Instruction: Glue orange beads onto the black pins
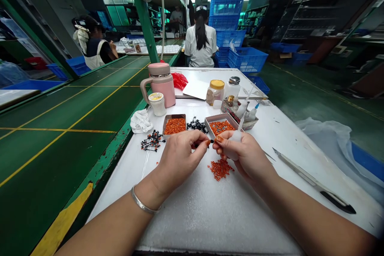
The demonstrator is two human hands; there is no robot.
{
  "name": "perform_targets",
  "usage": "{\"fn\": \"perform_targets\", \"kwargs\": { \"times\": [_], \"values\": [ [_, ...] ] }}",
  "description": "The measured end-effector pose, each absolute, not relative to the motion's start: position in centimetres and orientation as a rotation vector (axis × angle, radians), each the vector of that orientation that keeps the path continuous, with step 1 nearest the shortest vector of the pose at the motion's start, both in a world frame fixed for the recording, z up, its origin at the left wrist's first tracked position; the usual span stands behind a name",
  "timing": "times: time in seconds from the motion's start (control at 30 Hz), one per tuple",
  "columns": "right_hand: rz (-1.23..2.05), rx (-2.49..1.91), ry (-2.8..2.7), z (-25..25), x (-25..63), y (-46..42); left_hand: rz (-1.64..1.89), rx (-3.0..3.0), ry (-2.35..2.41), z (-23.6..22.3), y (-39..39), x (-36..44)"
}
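Note:
My left hand (181, 154) is closed in a pinch on a tiny black part (211, 141). Fingertips of my right hand (249, 156) meet it from the other side, while that hand also grips a translucent squeeze bottle (237, 136), its thin nozzle pointing up. Just below the hands lies a loose pile of small orange pieces (220, 169). Behind them are a heap of black parts (196, 124) and two shallow trays, the left tray (165, 125) and the right tray (231, 119), holding orange pieces. Black parts with orange bits (152, 141) lie left of my left hand.
Tweezers (282, 155) and a craft knife (318, 186) lie at right. A pink mug (163, 88), white cup (157, 106), crumpled tissue (141, 121), jars (215, 92) and a bottle holder (250, 123) stand behind. A green conveyor belt (75, 116) runs along the left; co-workers sit beyond.

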State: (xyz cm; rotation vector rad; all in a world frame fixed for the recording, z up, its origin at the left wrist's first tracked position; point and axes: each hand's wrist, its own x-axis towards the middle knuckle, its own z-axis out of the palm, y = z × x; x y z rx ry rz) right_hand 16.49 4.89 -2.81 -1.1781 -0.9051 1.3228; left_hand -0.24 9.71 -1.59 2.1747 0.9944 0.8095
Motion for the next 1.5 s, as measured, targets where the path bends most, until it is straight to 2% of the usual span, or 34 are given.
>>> {"fn": "perform_targets", "kwargs": {
  "times": [0.67, 0.9, 1.0, 1.27, 1.5],
  "values": [
    [1.241, -1.201, -0.915, -3.4, 15.8, 4.8, 0.805, 2.174, 1.013, -1.6, 9.8, -0.1],
    [1.167, -1.178, -0.941, -3.5, 16.1, 4.8, 0.732, 1.888, 0.942, -1.6, 10.2, -0.2],
    [1.025, -1.195, -1.022, -3.4, 16.5, 4.8, 0.694, 1.730, 0.876, -1.6, 10.3, -0.1],
    [0.291, -1.153, -1.496, -2.6, 16.2, 3.8, 0.655, 1.433, 0.658, -1.8, 10.4, -0.1],
    [0.149, -1.077, -1.584, -2.6, 16.0, 3.8, 0.624, 1.374, 0.607, -1.8, 10.4, -0.1]
  ]
}}
